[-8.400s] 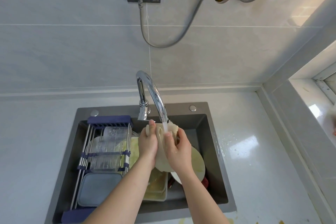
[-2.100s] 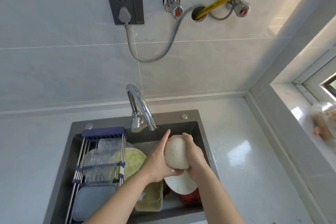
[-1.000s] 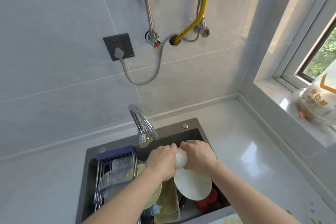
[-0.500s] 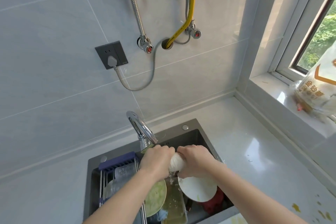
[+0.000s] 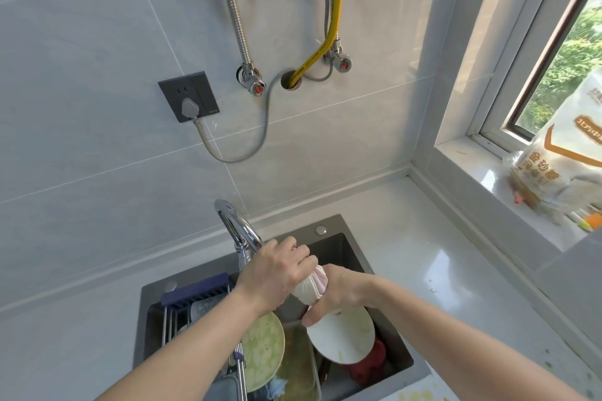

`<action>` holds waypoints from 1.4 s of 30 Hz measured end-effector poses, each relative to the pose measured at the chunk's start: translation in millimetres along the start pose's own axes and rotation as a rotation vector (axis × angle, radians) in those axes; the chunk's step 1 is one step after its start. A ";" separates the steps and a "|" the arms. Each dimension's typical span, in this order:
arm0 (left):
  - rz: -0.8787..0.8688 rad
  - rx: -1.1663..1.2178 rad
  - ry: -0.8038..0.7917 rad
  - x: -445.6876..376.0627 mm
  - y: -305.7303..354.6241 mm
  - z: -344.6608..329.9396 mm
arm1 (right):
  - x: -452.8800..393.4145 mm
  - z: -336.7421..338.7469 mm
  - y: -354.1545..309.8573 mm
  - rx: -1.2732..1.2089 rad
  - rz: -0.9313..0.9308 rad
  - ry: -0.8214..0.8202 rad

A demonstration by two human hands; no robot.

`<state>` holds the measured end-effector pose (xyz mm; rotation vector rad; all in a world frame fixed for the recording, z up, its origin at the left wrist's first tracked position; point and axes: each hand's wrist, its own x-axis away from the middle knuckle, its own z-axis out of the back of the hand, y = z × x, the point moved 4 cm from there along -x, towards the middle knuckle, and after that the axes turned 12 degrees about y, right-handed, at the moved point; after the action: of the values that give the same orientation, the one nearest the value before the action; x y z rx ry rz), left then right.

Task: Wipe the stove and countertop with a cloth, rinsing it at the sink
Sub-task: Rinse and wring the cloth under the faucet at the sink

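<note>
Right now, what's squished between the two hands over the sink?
The head view shows a rolled-up cloth between them. The left hand grips its upper end, the right hand its lower end, above the sink.

Low in the middle, the left hand [image 5: 277, 273] and right hand [image 5: 338, 290] grip a rolled cloth [image 5: 309, 285] over the sink [image 5: 355, 257] — dirty plates [image 5: 342, 338] lie below.

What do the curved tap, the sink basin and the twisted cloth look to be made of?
Curved tap: polished chromed metal, mirror glints. Dark grey sink basin: matte, probably coated steel or composite. Cream twisted cloth: soft woven fabric, wrung into folds between the left hand and right hand.
</note>
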<state>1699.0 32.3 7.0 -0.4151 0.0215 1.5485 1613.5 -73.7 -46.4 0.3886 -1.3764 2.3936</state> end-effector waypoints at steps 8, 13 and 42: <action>0.314 0.028 -0.335 -22.8 9.0 -19.4 | -10.8 23.2 14.0 0.521 0.036 0.420; 0.502 0.088 -0.469 -25.6 34.7 -36.4 | -3.7 18.2 33.5 0.731 0.072 0.453; -0.073 -0.219 -0.045 -40.4 11.9 7.7 | 12.7 33.2 -1.9 -0.038 -0.111 -0.044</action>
<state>1684.0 -4.8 22.2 -0.5477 -0.1974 1.4930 1604.9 -99.6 -23.5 0.4974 -1.3800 2.2786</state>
